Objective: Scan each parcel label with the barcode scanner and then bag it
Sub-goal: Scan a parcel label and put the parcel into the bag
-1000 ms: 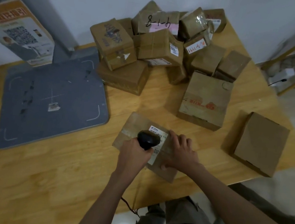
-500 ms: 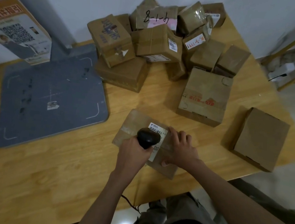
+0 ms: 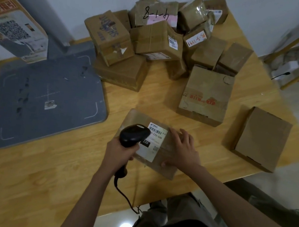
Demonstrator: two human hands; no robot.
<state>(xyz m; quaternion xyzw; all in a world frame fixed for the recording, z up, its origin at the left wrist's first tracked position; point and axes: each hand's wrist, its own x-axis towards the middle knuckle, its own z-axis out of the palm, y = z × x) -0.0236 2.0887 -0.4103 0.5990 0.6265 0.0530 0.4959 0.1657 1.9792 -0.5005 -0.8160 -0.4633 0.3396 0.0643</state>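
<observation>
A flat brown parcel point(image 3: 166, 165) lies on the wooden table point(image 3: 57, 187) near its front edge. Its white label point(image 3: 153, 144) with a barcode faces up. My left hand point(image 3: 119, 155) grips the handle of a black barcode scanner point(image 3: 134, 134), whose head hovers over the label's left side. A black cable point(image 3: 124, 194) runs from the handle toward the table edge. My right hand point(image 3: 182, 150) rests flat on the parcel's right part, fingers straight, thumb at the near edge.
A heap of brown parcels point(image 3: 155, 39) fills the back of the table. Two larger boxes stand at right point(image 3: 206, 96) and at the far right point(image 3: 262, 137). A grey mat point(image 3: 51, 92) lies at left, with a printed box point(image 3: 14, 27) behind it.
The scanner head has drawn back toward the label's left edge, uncovering more of the barcode. My right hand stays on the parcel. The view has shifted slightly.
</observation>
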